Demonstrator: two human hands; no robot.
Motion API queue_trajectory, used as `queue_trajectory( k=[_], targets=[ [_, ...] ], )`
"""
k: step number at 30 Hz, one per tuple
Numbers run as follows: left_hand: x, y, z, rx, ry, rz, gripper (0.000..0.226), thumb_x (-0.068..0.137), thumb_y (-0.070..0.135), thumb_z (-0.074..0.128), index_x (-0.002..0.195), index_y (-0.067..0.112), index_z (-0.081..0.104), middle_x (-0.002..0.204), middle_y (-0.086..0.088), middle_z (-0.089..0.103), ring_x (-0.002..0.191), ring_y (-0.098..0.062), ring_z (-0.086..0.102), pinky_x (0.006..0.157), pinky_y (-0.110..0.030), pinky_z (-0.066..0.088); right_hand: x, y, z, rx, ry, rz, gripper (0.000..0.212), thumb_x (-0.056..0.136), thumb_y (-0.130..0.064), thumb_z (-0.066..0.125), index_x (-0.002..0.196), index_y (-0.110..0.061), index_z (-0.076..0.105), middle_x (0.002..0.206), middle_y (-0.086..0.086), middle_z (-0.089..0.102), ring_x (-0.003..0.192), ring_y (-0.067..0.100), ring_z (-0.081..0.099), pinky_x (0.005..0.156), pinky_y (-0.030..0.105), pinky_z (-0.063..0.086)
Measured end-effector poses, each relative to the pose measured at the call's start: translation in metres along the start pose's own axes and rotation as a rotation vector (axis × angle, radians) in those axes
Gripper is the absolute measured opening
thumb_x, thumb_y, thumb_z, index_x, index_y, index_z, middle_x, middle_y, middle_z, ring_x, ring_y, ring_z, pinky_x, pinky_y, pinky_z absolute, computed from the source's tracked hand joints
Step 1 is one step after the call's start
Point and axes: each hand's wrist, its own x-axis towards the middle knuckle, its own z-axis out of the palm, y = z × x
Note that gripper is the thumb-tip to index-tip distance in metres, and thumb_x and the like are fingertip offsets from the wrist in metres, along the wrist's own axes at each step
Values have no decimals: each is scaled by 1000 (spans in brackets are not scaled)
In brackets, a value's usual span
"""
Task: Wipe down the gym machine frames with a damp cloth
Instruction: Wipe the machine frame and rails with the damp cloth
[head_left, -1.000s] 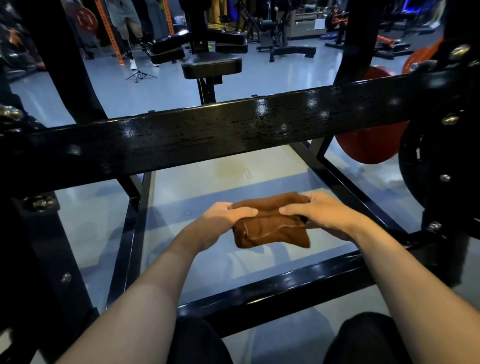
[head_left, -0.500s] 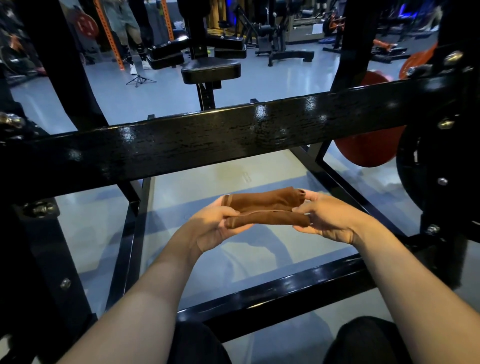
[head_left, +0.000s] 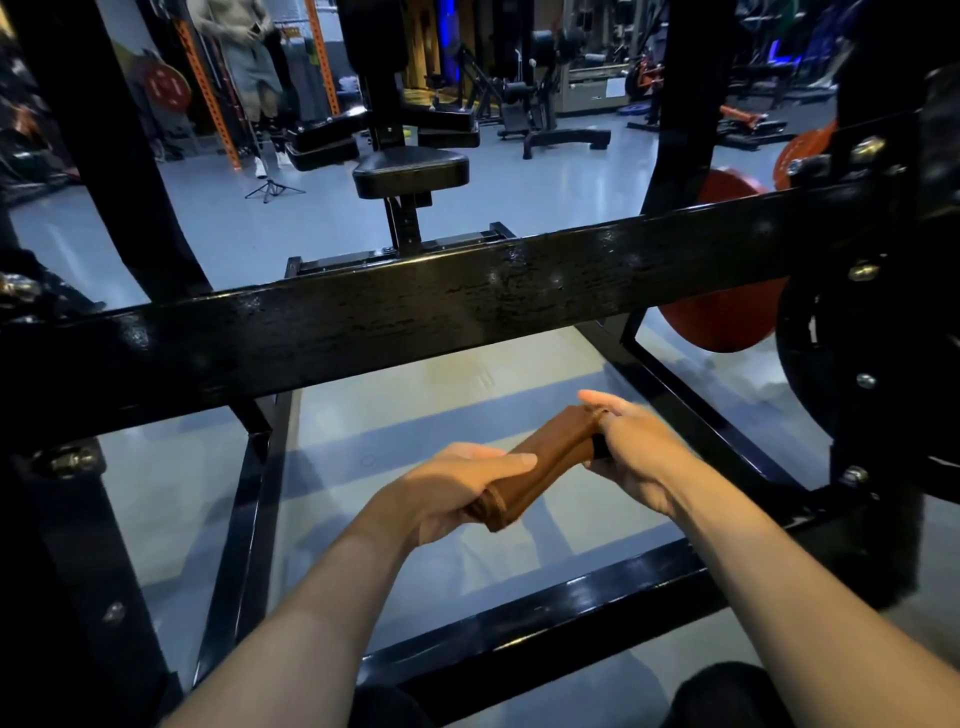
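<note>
Centre-low in frame, I gripped the folded brown cloth at both ends, left hand and right hand curled around it, below the black crossbar. It looked soft, light, limp; best held bunched by its folded edges.

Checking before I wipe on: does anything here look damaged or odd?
The black crossbar looks worn: its front face is rough and streaked, as if the paint is scuffed. Nothing else stands out.
</note>
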Motion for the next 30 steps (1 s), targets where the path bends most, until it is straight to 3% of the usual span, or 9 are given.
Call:
queue_trajectory(
  k=[2, 6, 8, 11, 16, 20, 23, 26, 30],
  targets=[
    [6, 0, 6, -14, 126, 40, 46, 90, 42, 76, 109, 1, 73, 87, -12, 72, 77, -20, 69, 68, -29, 55, 8, 6, 6, 204, 53, 174, 30, 107, -23, 49, 134, -9, 57, 99, 15, 67, 79, 22, 65, 67, 33, 57],
    [10, 3, 21, -19, 261, 121, 33, 95, 33, 72, 103, 2, 72, 83, -14, 73, 69, -20, 67, 63, -30, 54, 13, 14, 17, 244, -173, 429, 80, 89, -72, 60, 124, 0, 51, 125, 17, 60, 93, 29, 68, 101, 42, 53],
    [10, 3, 30, 26, 272, 144, 20, 95, 29, 72, 95, 10, 70, 82, -12, 74, 67, -18, 68, 60, -29, 54, 10, 17, 25, 237, -214, 415, 72, 89, -64, 67, 125, -3, 57, 126, 14, 63, 98, 26, 67, 102, 41, 53],
    [10, 7, 39, 32, 196, 140, 14, 96, 20, 70, 84, 17, 64, 67, 0, 71, 60, -13, 66, 56, -24, 54, 5, 14, 34, 115, -95, 246, 41, 102, -43, 60, 127, -9, 62, 109, 10, 71, 93, 22, 67, 82, 36, 56],
    [21, 9, 34, -121, 318, 44, 27, 96, 47, 66, 108, 23, 64, 115, -2, 66, 108, -18, 65, 95, -39, 58, -4, 12, 25, -317, -52, -208, 24, 110, -41, 44, 121, -28, 60, 104, -2, 71, 93, 14, 68, 77, 28, 53],
    [36, 2, 23, -300, 323, 138, 46, 92, 52, 68, 127, 23, 62, 114, -4, 73, 103, -22, 72, 89, -37, 61, -9, 12, 18, -710, -265, -479, 25, 110, -39, 41, 129, -32, 57, 106, -13, 68, 94, 4, 64, 81, 22, 47],
    [56, -12, 18, -276, 311, 142, 38, 92, 37, 74, 119, 12, 67, 111, -13, 74, 90, -20, 74, 68, -32, 63, 5, 22, 19, -886, -318, -457, 48, 109, -43, 43, 154, -28, 32, 121, 2, 66, 100, 15, 65, 86, 25, 45],
    [71, -17, 18, -280, 375, 96, 37, 93, 37, 74, 115, 9, 67, 103, -13, 72, 84, -19, 71, 57, -30, 61, 9, 22, 21, -918, -280, -334, 60, 108, -50, 41, 158, -26, 18, 122, 15, 66, 100, 25, 64, 84, 31, 44],
    [81, -20, 29, -276, 414, 76, 24, 100, 29, 65, 93, 6, 66, 73, -9, 64, 59, -16, 62, 40, -23, 50, 9, 14, 22, -886, -284, -139, 46, 109, -45, 36, 142, -15, 52, 121, 13, 69, 92, 17, 64, 77, 29, 48]
  ],
)
